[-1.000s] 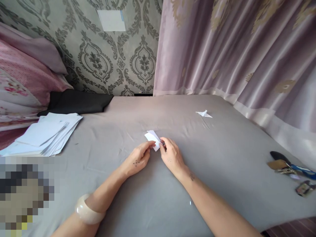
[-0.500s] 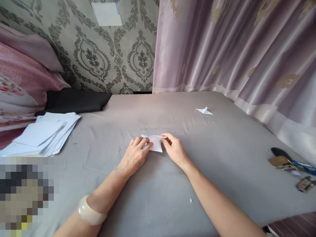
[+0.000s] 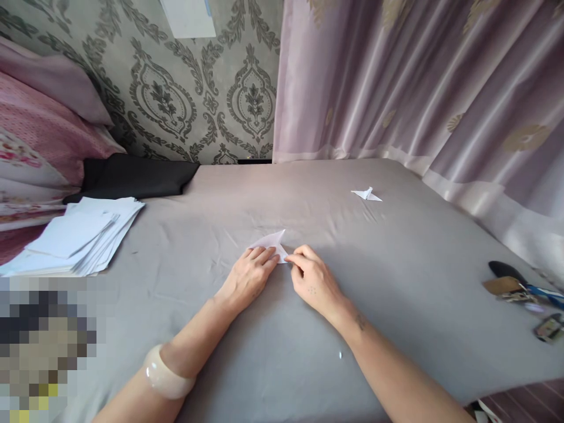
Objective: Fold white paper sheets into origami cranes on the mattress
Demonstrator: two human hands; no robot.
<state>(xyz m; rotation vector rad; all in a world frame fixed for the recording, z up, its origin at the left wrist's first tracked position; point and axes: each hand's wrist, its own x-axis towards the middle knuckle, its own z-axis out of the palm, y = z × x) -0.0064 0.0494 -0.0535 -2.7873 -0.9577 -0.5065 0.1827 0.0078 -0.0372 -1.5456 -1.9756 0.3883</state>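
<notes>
Left hand (image 3: 252, 273): grip laid over the left part of the folded paper, fingers bent and side by side; whether the thumb pinches or only presses cannot be told.
Right hand (image 3: 315, 279): grip nearly closed, thumb and forefinger tips together at the paper's lower right corner; other fingers curled.
Folded paper (image 3: 272, 239): white, small, creased; one pointed flap rising towards the upper right, a second layer below it; left portion hidden by fingers. Placed near the centre of the frame, between the hands.
Support: grey cloth (image 3: 211, 364), lightly wrinkled.
Paper bird (image 3: 367, 194): white, folded, wings spread; right of centre, well apart from the hands.
Paper stack (image 3: 73, 235): white sheets, edges uneven; left side of the frame, beside black fabric (image 3: 136, 177).
Bangle (image 3: 168, 375): pale, glossy, around the left forearm; lower left.
</notes>
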